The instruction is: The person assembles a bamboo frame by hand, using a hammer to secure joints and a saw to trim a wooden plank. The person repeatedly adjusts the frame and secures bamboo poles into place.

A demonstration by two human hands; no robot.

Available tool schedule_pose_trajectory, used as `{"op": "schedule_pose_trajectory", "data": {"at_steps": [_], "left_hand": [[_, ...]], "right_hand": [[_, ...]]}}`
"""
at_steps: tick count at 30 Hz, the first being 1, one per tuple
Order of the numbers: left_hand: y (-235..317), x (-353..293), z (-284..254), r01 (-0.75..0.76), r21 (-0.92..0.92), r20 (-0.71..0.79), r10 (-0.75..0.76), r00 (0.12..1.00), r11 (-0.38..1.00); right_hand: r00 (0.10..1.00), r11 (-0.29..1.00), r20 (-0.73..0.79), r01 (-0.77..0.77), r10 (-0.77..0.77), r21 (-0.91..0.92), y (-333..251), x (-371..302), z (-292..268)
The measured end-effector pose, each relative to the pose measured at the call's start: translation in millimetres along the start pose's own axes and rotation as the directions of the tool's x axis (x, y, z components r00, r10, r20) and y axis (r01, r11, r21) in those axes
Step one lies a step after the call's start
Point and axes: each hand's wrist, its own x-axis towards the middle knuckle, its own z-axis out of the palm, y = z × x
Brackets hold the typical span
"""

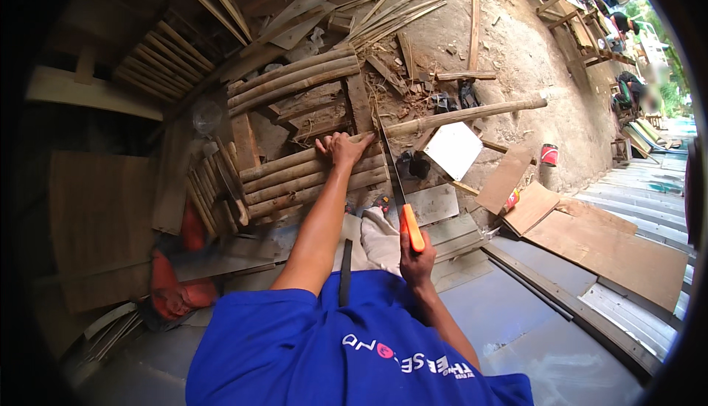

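Observation:
My right hand point(417, 260) grips the orange handle of a handsaw point(412, 227). Its long, narrow blade points away from me and crosses a bamboo pole point(464, 115) close to the end of a slatted bamboo frame. My left hand point(344, 148) presses on that same pole just left of the blade, with fingers bent over it. The pole sticks out well to the right past the frame. Several more bamboo poles point(310, 185) lie side by side on the near part of the frame, and others point(295, 78) on its far part. Whether the blade has cut in is too small to tell.
A white board point(453, 151) and brown plywood pieces point(590, 247) lie to the right, near a red can point(549, 155). Thin wood strips point(394, 26) and scraps litter the dirt floor ahead. A person point(625, 24) is by a workbench point(571, 0) at far right.

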Motion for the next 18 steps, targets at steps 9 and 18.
{"op": "schedule_pose_trajectory", "data": {"at_steps": [9, 18], "left_hand": [[-3.7, 9.9, 23.4, 0.041, -0.052, -0.090, -0.045, 0.995, 0.998], [-14.5, 20.0, 53.0, 0.005, -0.067, -0.327, -0.026, 0.945, 0.998]], "right_hand": [[0.986, 0.994, 0.157, -0.031, 0.048, -0.109, -45.0, 21.5, -23.8], [0.964, 0.988, 0.218, -0.147, 0.153, -0.042, -55.9, 40.6, -20.1]]}}
